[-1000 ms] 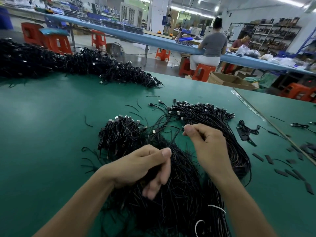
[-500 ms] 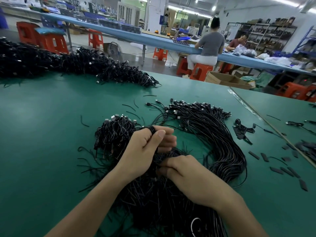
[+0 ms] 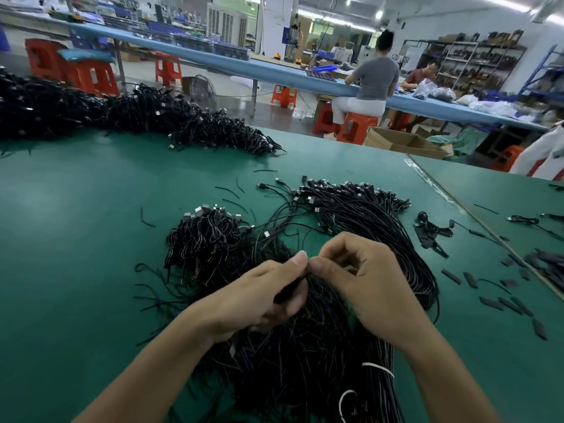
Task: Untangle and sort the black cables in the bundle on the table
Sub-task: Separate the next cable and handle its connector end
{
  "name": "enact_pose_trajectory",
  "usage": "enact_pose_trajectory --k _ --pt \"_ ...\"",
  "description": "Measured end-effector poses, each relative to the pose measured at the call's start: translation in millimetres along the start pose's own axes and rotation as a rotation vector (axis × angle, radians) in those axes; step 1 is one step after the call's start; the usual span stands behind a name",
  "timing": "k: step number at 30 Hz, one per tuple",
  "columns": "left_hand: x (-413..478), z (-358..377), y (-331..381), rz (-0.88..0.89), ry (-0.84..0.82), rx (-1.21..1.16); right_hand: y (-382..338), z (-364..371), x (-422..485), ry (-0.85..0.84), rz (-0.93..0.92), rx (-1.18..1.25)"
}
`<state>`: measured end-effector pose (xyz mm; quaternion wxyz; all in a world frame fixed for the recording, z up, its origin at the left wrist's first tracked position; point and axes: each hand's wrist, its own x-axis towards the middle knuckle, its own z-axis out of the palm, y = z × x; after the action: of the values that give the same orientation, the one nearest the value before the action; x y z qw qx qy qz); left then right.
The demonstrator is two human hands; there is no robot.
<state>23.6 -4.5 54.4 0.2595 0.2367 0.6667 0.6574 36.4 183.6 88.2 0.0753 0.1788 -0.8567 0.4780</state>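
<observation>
A big bundle of thin black cables (image 3: pixel 305 346) lies on the green table (image 3: pixel 76 239) in front of me. Its plug ends fan out at the far right (image 3: pixel 351 193). A smaller clump of cables with plugs (image 3: pixel 207 236) sits to the left. My left hand (image 3: pixel 262 297) grips a bunch of black cable ends, thumb on top. My right hand (image 3: pixel 363 276) pinches cable strands right beside the left thumb, fingers curled. Both hands meet above the middle of the bundle. White ties (image 3: pixel 378 369) wrap the cables near the bottom.
A long heap of black cables (image 3: pixel 122 117) runs along the table's far left. Short black pieces (image 3: pixel 503 300) and a small coiled cable (image 3: pixel 433 230) lie at the right near a table seam. Beyond are orange stools, a blue bench and two seated people.
My right hand rose from low on the bundle to meet the left thumb. My left hand dropped slightly and now holds a bunch of ends.
</observation>
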Motion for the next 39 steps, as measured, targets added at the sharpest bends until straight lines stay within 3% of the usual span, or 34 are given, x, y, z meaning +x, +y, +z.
enact_pose_trajectory --k 4,10,17,19,21,25,28,35,37,39 --pt "-6 -9 1 -0.049 -0.068 -0.219 5 7 -2 -0.201 0.055 0.221" --pt "-5 -17 -9 -0.046 -0.159 -0.375 7 16 -2 -0.297 0.026 0.121" --pt "6 -11 -19 -0.017 0.264 -0.045 11 24 -4 -0.191 0.052 -0.027" --pt "8 -9 -19 -0.025 0.327 -0.050 11 29 -5 -0.158 0.046 -0.046" --pt "8 -7 -16 -0.089 0.326 -0.199 9 36 -4 -0.113 0.016 -0.096" --pt "8 -1 -12 -0.246 0.160 -0.512 11 43 -4 -0.051 0.015 -0.199" --pt "11 -2 -16 -0.263 0.156 -0.427 14 37 1 -0.066 0.026 -0.222" --pt "16 -6 -26 -0.117 0.389 -0.035 21 23 16 0.034 -0.030 -0.283" --pt "15 -13 -24 -0.063 0.456 -0.030 27 23 14 0.068 0.027 -0.265" --pt "13 -20 -22 -0.037 0.512 -0.066 38 25 8 -0.024 0.171 -0.346"
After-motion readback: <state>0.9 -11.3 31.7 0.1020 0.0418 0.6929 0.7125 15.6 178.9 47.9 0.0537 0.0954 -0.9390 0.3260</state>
